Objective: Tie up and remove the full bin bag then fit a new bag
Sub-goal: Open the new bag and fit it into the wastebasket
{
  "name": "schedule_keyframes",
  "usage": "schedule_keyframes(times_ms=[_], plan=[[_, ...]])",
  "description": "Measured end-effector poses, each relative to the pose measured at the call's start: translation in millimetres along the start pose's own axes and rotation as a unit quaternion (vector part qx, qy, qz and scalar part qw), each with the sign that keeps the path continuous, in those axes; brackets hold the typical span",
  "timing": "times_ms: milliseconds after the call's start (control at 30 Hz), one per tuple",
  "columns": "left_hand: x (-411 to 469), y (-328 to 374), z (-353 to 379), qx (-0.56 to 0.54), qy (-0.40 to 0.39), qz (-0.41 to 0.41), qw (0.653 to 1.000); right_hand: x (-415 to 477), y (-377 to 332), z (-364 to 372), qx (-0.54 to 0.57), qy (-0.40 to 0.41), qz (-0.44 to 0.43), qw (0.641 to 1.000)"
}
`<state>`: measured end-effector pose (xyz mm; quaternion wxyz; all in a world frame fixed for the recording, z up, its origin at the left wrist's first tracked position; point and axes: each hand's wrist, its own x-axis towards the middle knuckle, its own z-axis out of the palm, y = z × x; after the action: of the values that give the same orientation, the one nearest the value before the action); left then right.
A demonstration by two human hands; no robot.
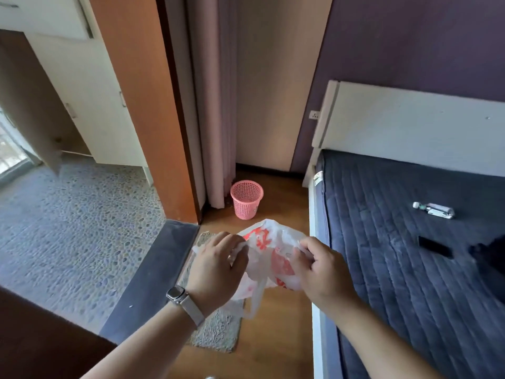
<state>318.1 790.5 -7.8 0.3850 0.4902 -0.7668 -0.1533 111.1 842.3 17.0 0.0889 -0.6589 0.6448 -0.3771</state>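
**Fresh bag being opened for the bin**

The left hand (216,262) and right hand (322,265) each pinched crumpled plastic of a white, red-printed carrier bag (269,251) between curled fingers and thumb. The pink mesh bin (246,199) stood ahead on the wooden floor, apparently unlined. Finding the mouth and spreading it wide first would serve best. Folds hid the opening, and no full bag showed.

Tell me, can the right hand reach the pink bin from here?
Probably not yet. The right hand and left hand both grip the bag, and the bin stands farther off by the curtain. Nothing lies between, so a step forward should do.
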Motion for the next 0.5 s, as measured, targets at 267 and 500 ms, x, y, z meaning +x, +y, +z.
schedule_keyframes(times_ms=[267, 500], plan=[[122.9, -40.8, 34.1, -0.023, -0.021, 0.042, 0.999, 103.9, 25.1, 26.1, -0.010, 0.041, 0.001, 0.999], [207.3, -63.5, 114.0, -0.001, -0.048, 0.035, 0.998, 187.0, 118.1, 42.9, 0.011, 0.049, 0.025, 0.998]])
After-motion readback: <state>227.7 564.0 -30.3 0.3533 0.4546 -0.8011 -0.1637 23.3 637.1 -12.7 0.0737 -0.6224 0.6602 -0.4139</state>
